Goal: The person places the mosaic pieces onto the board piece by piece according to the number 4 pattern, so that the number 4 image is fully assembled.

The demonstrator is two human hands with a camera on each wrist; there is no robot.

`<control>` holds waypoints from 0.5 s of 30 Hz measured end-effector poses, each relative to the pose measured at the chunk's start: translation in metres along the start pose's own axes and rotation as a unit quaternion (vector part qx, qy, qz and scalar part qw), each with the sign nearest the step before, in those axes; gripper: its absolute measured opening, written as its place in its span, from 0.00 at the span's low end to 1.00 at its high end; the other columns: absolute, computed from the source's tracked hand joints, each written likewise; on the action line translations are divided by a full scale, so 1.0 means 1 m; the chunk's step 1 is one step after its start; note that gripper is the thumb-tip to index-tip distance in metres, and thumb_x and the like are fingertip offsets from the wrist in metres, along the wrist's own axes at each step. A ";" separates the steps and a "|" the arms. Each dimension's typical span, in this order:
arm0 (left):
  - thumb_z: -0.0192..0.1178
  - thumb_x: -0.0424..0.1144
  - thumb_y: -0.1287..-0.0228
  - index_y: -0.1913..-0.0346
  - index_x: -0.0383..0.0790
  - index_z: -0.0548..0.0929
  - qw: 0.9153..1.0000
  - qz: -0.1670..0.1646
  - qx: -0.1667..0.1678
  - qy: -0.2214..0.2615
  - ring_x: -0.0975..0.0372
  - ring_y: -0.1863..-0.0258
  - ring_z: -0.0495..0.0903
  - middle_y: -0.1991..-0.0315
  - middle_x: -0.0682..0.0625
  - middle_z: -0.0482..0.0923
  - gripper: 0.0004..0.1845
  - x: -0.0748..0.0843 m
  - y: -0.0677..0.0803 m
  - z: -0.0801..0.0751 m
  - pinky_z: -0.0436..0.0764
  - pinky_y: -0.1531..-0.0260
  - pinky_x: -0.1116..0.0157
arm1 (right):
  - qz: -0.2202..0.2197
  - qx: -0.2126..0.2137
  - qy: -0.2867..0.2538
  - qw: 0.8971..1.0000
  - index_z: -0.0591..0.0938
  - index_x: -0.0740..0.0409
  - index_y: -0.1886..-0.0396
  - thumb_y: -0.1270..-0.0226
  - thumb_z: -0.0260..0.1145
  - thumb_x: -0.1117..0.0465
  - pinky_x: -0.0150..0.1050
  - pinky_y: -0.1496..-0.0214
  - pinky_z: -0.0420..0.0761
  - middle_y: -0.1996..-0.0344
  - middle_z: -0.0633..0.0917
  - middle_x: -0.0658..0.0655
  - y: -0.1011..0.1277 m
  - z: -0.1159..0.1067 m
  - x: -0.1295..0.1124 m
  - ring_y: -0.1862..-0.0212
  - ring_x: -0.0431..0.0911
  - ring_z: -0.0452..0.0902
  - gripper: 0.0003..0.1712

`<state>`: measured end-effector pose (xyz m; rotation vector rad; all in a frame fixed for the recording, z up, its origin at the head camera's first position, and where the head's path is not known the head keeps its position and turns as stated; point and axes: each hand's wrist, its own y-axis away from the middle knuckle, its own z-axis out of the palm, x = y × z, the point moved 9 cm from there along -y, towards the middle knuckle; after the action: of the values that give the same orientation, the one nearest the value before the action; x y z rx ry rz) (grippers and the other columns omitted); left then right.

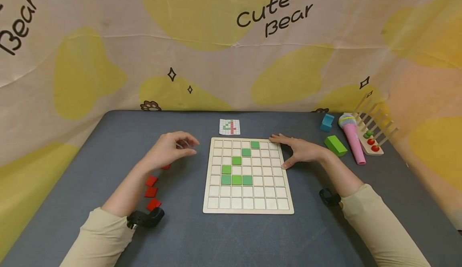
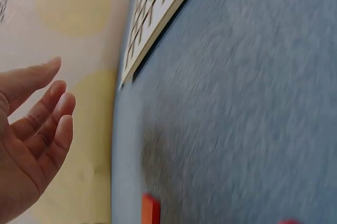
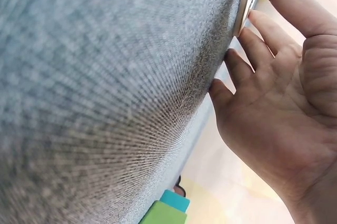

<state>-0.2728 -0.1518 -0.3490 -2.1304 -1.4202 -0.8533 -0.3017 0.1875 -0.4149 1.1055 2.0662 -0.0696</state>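
A square wooden grid board lies on the table, with several green tiles in its cells forming a diagonal and a short row. My right hand rests at the board's right edge, fingers spread, thumb and fingertips touching its rim. To the left of the board hovers my left hand, its fingers loosely bent; the left wrist view shows nothing between thumb and fingers. Several red tiles lie on the table near the left forearm, one partly hidden under the hand. Behind the board is a small printed card with a coloured grid pattern.
At the right back stand a blue block, a green block, a pink toy microphone and a wooden peg rack with red and green beads. A patterned cloth hangs behind the grey table.
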 end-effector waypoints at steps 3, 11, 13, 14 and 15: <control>0.67 0.41 0.37 0.50 0.44 0.85 1.000 -0.020 -0.002 0.002 0.57 0.55 0.81 0.50 0.45 0.85 0.13 -0.010 0.004 -0.010 0.79 0.53 0.60 | 0.001 -0.001 -0.001 1.000 0.55 0.53 0.21 0.49 0.79 0.52 0.73 0.26 0.41 0.19 0.47 0.61 0.000 0.000 0.001 0.20 0.66 0.33 0.60; 0.67 0.44 0.37 0.48 0.42 0.84 0.998 -0.057 -0.025 -0.015 0.57 0.53 0.82 0.48 0.43 0.85 0.17 -0.045 0.011 -0.026 0.80 0.56 0.63 | 0.003 0.001 0.002 1.000 0.55 0.51 0.21 0.49 0.79 0.52 0.72 0.26 0.42 0.19 0.48 0.60 0.000 0.001 0.001 0.19 0.65 0.33 0.59; 0.68 0.44 0.38 0.48 0.41 0.84 0.997 -0.061 -0.035 -0.013 0.58 0.54 0.82 0.48 0.43 0.85 0.17 -0.053 0.012 -0.026 0.80 0.57 0.65 | 0.003 0.002 0.002 1.000 0.56 0.51 0.21 0.49 0.79 0.52 0.72 0.26 0.42 0.19 0.48 0.60 -0.001 0.001 0.001 0.19 0.65 0.34 0.59; 0.68 0.44 0.38 0.48 0.41 0.84 0.997 -0.064 -0.041 -0.009 0.59 0.54 0.82 0.48 0.43 0.85 0.17 -0.056 0.013 -0.026 0.81 0.58 0.66 | 0.002 0.002 0.002 1.000 0.56 0.51 0.21 0.49 0.79 0.52 0.72 0.26 0.42 0.19 0.49 0.60 -0.001 0.001 0.001 0.19 0.65 0.34 0.59; 0.68 0.44 0.38 0.49 0.40 0.84 0.997 -0.065 -0.046 -0.007 0.61 0.55 0.82 0.49 0.42 0.85 0.18 -0.059 0.014 -0.026 0.81 0.59 0.67 | 0.002 0.002 0.002 1.000 0.56 0.51 0.21 0.49 0.79 0.52 0.72 0.26 0.42 0.19 0.49 0.60 0.000 0.001 0.001 0.19 0.65 0.34 0.59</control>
<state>-0.2827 -0.2123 -0.3722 -2.1334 -1.5693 -0.9727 -0.3020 0.1878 -0.4161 1.1135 2.0684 -0.0698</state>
